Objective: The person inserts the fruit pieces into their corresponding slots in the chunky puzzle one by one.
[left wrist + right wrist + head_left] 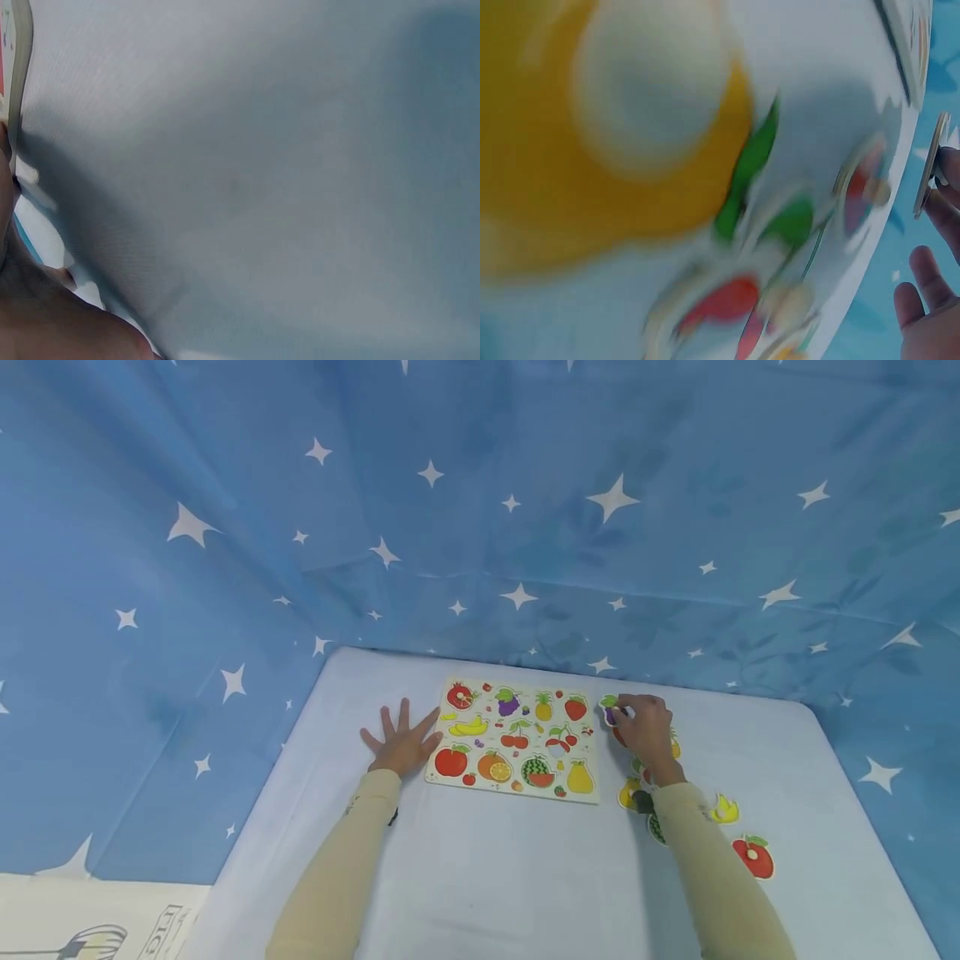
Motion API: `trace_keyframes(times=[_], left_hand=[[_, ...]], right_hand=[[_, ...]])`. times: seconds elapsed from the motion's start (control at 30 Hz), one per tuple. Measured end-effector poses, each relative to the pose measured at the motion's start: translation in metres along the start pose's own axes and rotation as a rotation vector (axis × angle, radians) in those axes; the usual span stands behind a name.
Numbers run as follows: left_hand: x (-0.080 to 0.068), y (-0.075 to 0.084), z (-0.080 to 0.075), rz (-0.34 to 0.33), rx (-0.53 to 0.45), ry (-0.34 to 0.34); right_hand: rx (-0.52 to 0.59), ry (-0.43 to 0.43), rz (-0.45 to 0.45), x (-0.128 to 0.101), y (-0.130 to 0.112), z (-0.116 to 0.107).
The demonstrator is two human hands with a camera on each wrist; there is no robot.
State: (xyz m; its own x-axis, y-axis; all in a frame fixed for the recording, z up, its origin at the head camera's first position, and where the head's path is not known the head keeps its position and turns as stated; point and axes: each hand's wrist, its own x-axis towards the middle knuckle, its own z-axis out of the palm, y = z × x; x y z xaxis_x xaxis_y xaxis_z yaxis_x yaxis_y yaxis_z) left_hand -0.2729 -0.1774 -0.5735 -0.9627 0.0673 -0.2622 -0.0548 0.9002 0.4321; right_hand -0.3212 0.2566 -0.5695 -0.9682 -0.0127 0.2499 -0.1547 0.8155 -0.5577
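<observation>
My left hand (pixel 401 747) rests on the table with fingers spread, its thumb and a finger at the left edge of a fruit puzzle board (pixel 493 737). The left wrist view shows part of that hand (pixel 45 319) beside the board's edge (pixel 24 60). To the right of the board, my right hand (pixel 647 727) pinches a grape puzzle piece (pixel 608 712). In the right wrist view the grape piece (pixel 930 169) is held edge-on between thumb and fingertips, raised off the table. Other fingers of the right hand (pixel 937 315) are apart from it.
Loose knobbed pieces lie around my right forearm: a pear (pixel 627 793), a watermelon (pixel 657 831), bananas (pixel 724 810) and an apple (pixel 753 857). More pieces are partly hidden under the hand. A blue star-patterned curtain (pixel 517 527) hangs behind the white table (pixel 510 877).
</observation>
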Motion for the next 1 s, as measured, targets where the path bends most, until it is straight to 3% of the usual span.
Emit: trace_keyframes(times=[0.27, 0.47, 0.63, 0.87, 1.0], left_hand=[[0.0, 0.0, 0.004, -0.005, 0.031, -0.001], [0.005, -0.002, 0.004, -0.021, 0.019, -0.015], [0.012, -0.006, 0.009, -0.028, -0.004, -0.018], [0.007, -0.002, 0.005, -0.035, 0.034, -0.003], [0.009, -0.006, 0.007, -0.028, 0.001, -0.009]], right_hand=[[0.029, -0.011, -0.008, 0.006, -0.021, 0.025], [0.068, -0.018, -0.081, 0.016, -0.041, 0.038], [0.12, -0.053, -0.091, 0.022, -0.061, 0.049], [0.143, -0.026, -0.183, 0.03, -0.081, 0.069], [0.136, -0.046, -0.178, 0.032, -0.092, 0.081]])
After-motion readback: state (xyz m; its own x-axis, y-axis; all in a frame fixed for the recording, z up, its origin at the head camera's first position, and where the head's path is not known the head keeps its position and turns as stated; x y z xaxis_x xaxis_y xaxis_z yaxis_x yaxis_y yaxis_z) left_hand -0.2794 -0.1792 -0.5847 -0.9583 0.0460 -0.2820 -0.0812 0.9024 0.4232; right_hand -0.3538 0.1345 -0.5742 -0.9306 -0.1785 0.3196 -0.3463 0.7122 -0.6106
